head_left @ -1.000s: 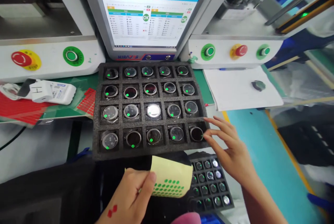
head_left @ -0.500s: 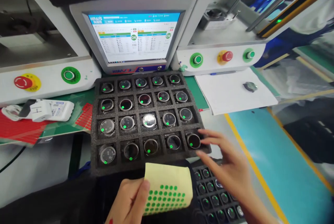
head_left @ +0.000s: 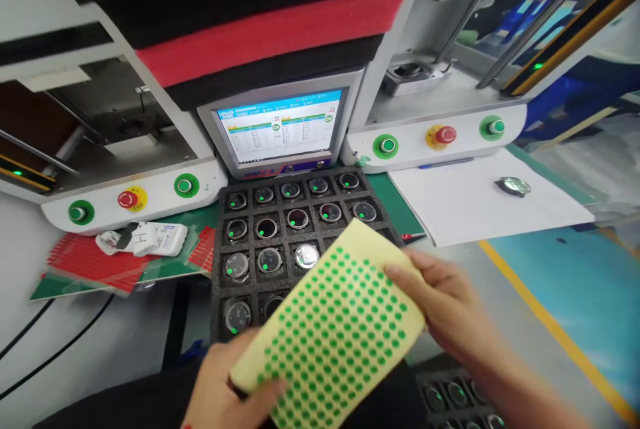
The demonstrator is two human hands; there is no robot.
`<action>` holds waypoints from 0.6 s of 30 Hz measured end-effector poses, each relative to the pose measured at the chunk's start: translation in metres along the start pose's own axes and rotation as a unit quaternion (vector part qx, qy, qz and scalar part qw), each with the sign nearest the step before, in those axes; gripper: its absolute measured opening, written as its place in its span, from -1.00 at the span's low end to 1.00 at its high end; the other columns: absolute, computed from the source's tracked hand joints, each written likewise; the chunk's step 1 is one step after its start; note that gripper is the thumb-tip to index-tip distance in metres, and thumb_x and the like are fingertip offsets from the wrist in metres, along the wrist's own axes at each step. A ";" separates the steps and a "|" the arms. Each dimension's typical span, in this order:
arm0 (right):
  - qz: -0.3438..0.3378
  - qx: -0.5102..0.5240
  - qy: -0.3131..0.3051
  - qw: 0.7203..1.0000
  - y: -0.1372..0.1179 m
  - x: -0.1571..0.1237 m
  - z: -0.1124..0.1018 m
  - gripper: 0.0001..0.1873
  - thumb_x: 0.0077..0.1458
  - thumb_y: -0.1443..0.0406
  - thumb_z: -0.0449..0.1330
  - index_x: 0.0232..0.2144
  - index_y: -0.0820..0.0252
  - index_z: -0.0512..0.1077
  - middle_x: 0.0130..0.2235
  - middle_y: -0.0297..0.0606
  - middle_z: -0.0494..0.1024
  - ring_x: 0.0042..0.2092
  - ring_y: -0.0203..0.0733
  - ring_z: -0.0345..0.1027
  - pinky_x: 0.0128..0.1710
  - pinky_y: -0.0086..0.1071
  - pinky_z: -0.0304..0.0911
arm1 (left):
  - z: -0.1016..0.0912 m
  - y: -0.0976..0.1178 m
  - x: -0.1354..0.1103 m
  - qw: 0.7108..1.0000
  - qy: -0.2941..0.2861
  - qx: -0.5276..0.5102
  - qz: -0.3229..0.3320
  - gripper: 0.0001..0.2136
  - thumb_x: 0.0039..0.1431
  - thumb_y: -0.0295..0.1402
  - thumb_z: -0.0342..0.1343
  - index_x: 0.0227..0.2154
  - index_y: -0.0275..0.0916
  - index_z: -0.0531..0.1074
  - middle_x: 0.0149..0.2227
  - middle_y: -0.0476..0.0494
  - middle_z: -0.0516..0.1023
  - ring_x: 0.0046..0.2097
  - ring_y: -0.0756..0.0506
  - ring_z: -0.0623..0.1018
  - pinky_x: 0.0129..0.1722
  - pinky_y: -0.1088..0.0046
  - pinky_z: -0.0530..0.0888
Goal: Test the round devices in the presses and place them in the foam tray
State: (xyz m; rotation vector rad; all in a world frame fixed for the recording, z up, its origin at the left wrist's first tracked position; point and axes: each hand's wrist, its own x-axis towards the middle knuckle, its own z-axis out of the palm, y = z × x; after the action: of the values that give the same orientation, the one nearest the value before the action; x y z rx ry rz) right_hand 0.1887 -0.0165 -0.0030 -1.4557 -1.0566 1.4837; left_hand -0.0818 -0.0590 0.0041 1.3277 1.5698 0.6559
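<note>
Between both hands is a pale yellow sticker sheet [head_left: 345,322] covered with rows of small round green stickers. My left hand [head_left: 230,382] grips its lower left end, thumb on the front. My right hand [head_left: 440,289] pinches its right edge, thumb on top. Behind the sheet stands a black foam tray [head_left: 216,289] with round watch faces in its compartments, such as one watch face [head_left: 270,259]; the visible ones mostly carry a green dot. The sheet hides the tray's lower right part.
A screen [head_left: 285,132] stands behind the tray between two machines with green buttons [head_left: 387,146] and red stop buttons [head_left: 447,135]. White paper [head_left: 480,202] with a pen and a watch face [head_left: 513,185] lies right. A second tray [head_left: 450,392] sits low right. A white device [head_left: 160,239] lies left.
My right hand has left the tray's lower right watch face and taken hold of the sticker sheet. The sheet has been raised and turned, showing more stickers. The view has shifted.
</note>
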 end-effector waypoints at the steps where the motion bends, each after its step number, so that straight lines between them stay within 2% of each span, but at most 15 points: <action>1: -0.034 -0.021 0.040 0.998 -0.002 0.010 0.001 -0.51 0.06 -0.12 0.15 -0.43 0.20 0.33 -0.64 -0.43 0.28 -0.69 -0.39 0.06 -0.75 -0.53 -0.03 | -0.005 0.002 0.008 0.998 0.058 -0.025 -0.002 -0.66 -0.08 -0.15 0.28 -0.24 -0.20 0.55 -0.43 -0.05 0.61 -0.38 -0.12 0.55 -0.39 0.46 0.49; 3: -0.112 -0.086 0.110 0.984 -0.005 0.034 0.004 -0.56 0.16 -0.06 0.04 -0.38 0.21 0.33 -0.66 -0.44 0.27 -0.72 -0.37 0.06 -0.78 -0.51 -0.02 | -0.008 0.009 0.029 0.983 0.173 -0.054 0.035 -0.56 0.01 -0.15 0.22 -0.05 -0.23 0.46 -0.25 -0.16 0.63 -0.28 -0.16 0.60 -0.30 0.37 0.55; 5: -0.167 -0.142 0.154 0.964 -0.005 0.060 0.010 -0.60 0.20 0.01 -0.03 -0.33 0.22 0.34 -0.61 -0.38 0.34 -0.67 -0.28 0.20 -0.73 -0.44 0.13 | -0.003 0.019 0.047 0.950 0.294 0.006 0.109 -0.49 0.06 -0.18 0.18 0.08 -0.26 0.35 0.00 -0.29 0.54 -0.03 -0.23 0.55 -0.01 0.20 0.49; 6: -0.187 -0.161 0.168 0.954 -0.005 0.071 0.012 -0.64 0.17 0.05 0.00 -0.29 0.23 0.34 -0.55 -0.31 0.40 -0.59 -0.21 0.30 -0.66 -0.37 0.26 | 0.002 0.023 0.053 0.932 0.330 0.053 0.143 -0.48 0.09 -0.21 0.16 0.11 -0.26 0.32 0.10 -0.32 0.46 0.08 -0.25 0.48 0.11 0.13 0.41; 7: -0.207 -0.179 0.182 0.944 -0.003 0.080 0.014 -0.65 0.12 0.08 0.05 -0.24 0.25 0.35 -0.46 -0.21 0.47 -0.48 -0.12 0.39 -0.53 -0.26 0.37 | 0.007 0.026 0.056 0.920 0.340 0.095 0.171 -0.49 0.12 -0.22 0.14 0.13 -0.25 0.31 0.17 -0.32 0.39 0.16 -0.26 0.41 0.17 0.10 0.33; 8: -0.230 -0.202 0.200 0.931 -0.002 0.086 0.015 -0.63 0.07 0.12 0.09 -0.18 0.28 0.34 -0.34 -0.10 0.51 -0.33 -0.01 0.45 -0.35 -0.13 0.43 | 0.011 0.026 0.057 0.920 0.322 0.122 0.190 -0.53 0.14 -0.23 0.12 0.11 -0.23 0.33 0.20 -0.31 0.36 0.20 -0.26 0.38 0.20 0.09 0.31; 9: -0.254 -0.225 0.219 0.915 0.000 0.087 0.015 -0.58 0.02 0.15 0.13 -0.12 0.31 0.33 -0.20 0.02 0.51 -0.16 0.09 0.43 -0.17 0.01 0.39 | 0.014 0.026 0.055 0.928 0.284 0.129 0.203 -0.58 0.17 -0.24 0.10 0.08 -0.21 0.37 0.19 -0.28 0.37 0.21 -0.25 0.37 0.19 0.10 0.32; 11: -0.298 -0.268 0.258 0.879 0.003 0.080 0.014 -0.51 0.01 0.20 0.15 -0.02 0.33 0.28 0.02 0.15 0.39 0.09 0.21 0.26 0.08 0.16 0.20 | 0.017 0.021 0.047 0.951 0.201 0.105 0.208 -0.67 0.21 -0.25 0.07 0.02 -0.16 0.43 0.16 -0.21 0.43 0.18 -0.21 0.41 0.17 0.15 0.35; 12: -0.317 -0.283 0.273 0.863 0.004 0.072 0.013 -0.52 0.04 0.21 0.14 0.00 0.31 0.27 0.08 0.15 0.34 0.15 0.21 0.18 0.13 0.17 0.13 | 0.017 0.018 0.042 0.961 0.167 0.087 0.200 -0.69 0.22 -0.25 0.06 0.00 -0.15 0.44 0.14 -0.20 0.45 0.17 -0.20 0.42 0.17 0.16 0.36; 14: -0.357 -0.315 0.304 0.825 0.008 0.052 0.009 -0.60 0.12 0.24 0.11 0.01 0.24 0.26 0.09 0.08 0.32 0.17 0.15 0.17 0.15 0.13 0.13 | 0.016 0.014 0.035 0.980 0.083 0.037 0.177 -0.70 0.23 -0.24 0.05 -0.01 -0.15 0.46 0.10 -0.18 0.49 0.14 -0.19 0.45 0.16 0.20 0.37; 15: -0.375 -0.336 0.322 0.801 0.010 0.042 0.005 -0.63 0.15 0.27 0.11 0.02 0.21 0.25 0.08 0.05 0.34 0.14 0.11 0.21 0.12 0.11 0.17 | 0.018 0.013 0.033 0.985 0.001 0.007 0.171 -0.69 0.24 -0.22 0.05 -0.01 -0.16 0.47 0.07 -0.19 0.52 0.10 -0.19 0.48 0.13 0.23 0.39; 16: -0.386 -0.360 0.341 0.778 0.013 0.033 0.000 -0.64 0.18 0.30 0.10 0.03 0.19 0.24 0.05 0.02 0.35 0.11 0.09 0.24 0.09 0.07 0.21 | 0.022 0.014 0.033 0.979 -0.111 -0.023 0.167 -0.67 0.23 -0.17 0.05 -0.02 -0.17 0.48 0.01 -0.20 0.56 0.04 -0.18 0.53 0.08 0.27 0.43; 17: -0.389 -0.384 0.361 0.755 0.017 0.025 -0.006 -0.65 0.19 0.32 0.09 0.04 0.18 0.23 0.03 0.01 0.37 0.08 0.07 0.28 0.06 0.04 0.25 | 0.029 0.015 0.033 0.957 -0.235 -0.048 0.164 -0.65 0.22 -0.12 0.06 -0.05 -0.18 0.51 -0.06 -0.20 0.60 -0.04 -0.18 0.57 0.01 0.31 0.47; 18: -0.381 -0.407 0.380 0.738 0.022 0.018 -0.013 -0.65 0.21 0.33 0.08 0.05 0.19 0.23 0.02 0.01 0.37 0.06 0.06 0.30 0.03 0.02 0.29 | 0.040 0.017 0.035 0.919 -0.354 -0.064 0.162 -0.63 0.21 -0.07 0.06 -0.10 -0.19 0.55 -0.15 -0.18 0.63 -0.13 -0.17 0.60 -0.07 0.34 0.50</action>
State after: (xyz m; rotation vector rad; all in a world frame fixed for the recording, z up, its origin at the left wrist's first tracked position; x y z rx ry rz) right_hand 0.2016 -0.0067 -0.0300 -1.6091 -1.5267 -0.2650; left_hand -0.0371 -0.0283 -0.0085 1.5134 0.7196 0.3891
